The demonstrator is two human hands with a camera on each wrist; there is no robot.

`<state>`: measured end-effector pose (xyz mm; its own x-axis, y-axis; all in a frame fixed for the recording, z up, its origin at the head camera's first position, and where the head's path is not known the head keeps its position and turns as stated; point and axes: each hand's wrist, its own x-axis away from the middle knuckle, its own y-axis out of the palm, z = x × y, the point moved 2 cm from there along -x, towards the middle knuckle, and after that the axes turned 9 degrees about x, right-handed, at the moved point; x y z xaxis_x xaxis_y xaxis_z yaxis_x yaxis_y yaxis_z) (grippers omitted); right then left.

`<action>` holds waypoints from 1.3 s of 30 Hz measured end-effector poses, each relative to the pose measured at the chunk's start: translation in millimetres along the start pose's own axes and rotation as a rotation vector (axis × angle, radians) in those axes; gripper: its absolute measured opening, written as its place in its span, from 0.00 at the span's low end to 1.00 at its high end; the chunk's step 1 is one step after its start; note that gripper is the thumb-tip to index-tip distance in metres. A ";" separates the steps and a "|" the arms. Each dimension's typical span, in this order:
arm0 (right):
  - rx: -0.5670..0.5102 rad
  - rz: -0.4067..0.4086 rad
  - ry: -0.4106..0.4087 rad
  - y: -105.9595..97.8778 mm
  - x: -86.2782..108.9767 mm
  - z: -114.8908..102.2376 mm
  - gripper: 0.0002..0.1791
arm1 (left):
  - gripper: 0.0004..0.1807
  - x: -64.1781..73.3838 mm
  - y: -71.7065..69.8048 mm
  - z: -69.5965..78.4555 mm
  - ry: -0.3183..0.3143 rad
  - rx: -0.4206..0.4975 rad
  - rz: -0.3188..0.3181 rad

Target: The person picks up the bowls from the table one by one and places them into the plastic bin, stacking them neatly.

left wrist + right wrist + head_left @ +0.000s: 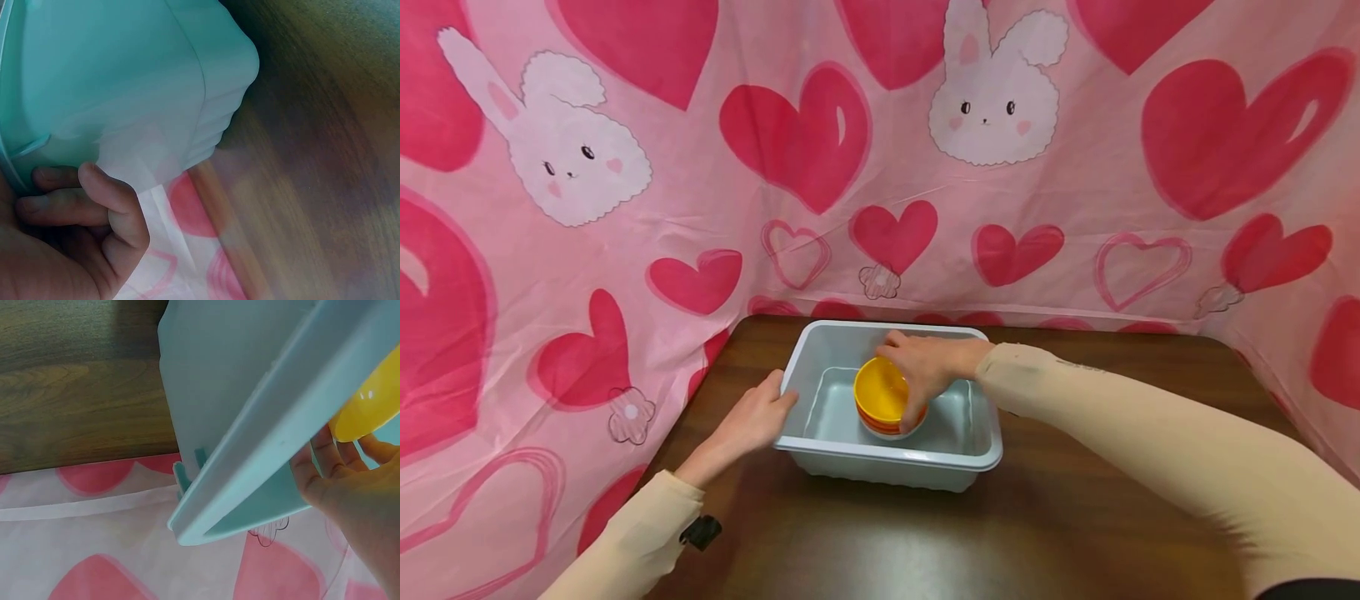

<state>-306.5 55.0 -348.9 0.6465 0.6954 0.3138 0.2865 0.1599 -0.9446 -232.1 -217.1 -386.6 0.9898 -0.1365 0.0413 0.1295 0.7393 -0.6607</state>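
Observation:
A pale grey plastic basin [895, 454] stands on the table, looking teal in the wrist views. Inside it is a stack of small bowls, a yellow bowl [880, 392] on top, with orange rims and a whitish base showing below. My right hand [928, 367] reaches in from the right and grips the stack, thumb at the near side and fingers over the far side. In the right wrist view the fingertips lie against the yellow bowl [369, 403]. My left hand [760, 412] holds the basin's left rim, its fingers curled beneath the edge in the left wrist view.
The brown wooden table [1075, 500] extends around the basin. A pink cloth [805, 250] with hearts and rabbits hangs behind and along both sides, close to the table's edges. A small black object [702, 532] sits at the left sleeve.

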 end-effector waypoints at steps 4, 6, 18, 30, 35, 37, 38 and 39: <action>0.002 -0.008 0.007 0.5 -0.3 -1.2 0.62 | 0.23 -0.7 0.7 -0.2 0.000 0.002 -0.002; 0.006 -0.011 0.010 0.8 -0.5 -1.5 0.63 | 0.23 -0.7 0.6 -0.4 0.000 0.002 -0.001; 0.068 -0.026 0.010 3.6 -5.6 -1.2 0.64 | 0.22 -0.7 0.4 -1.8 -0.004 0.003 0.002; 0.122 -0.026 -0.010 5.4 -8.6 -0.1 0.62 | 0.25 -1.5 1.2 -2.8 -0.017 0.024 -0.008; 0.124 -0.025 -0.006 5.2 -7.2 0.9 0.62 | 0.25 -1.2 1.2 -2.6 -0.017 0.030 -0.009; 0.116 -0.027 0.001 5.5 -7.0 1.5 0.62 | 0.25 -1.2 1.1 -2.6 -0.016 0.030 -0.008; 0.111 -0.027 0.004 5.7 -6.9 1.8 0.63 | 0.25 -1.4 1.0 -2.7 -0.015 0.031 -0.007; 0.111 -0.027 0.008 5.9 -6.9 2.1 0.63 | 0.24 -1.7 1.0 -2.8 -0.013 0.031 -0.006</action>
<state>-310.8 52.7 -356.8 0.6453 0.6842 0.3398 0.2242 0.2556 -0.9404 -233.8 -218.0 -389.4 0.9896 -0.1328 0.0552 0.1373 0.7584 -0.6371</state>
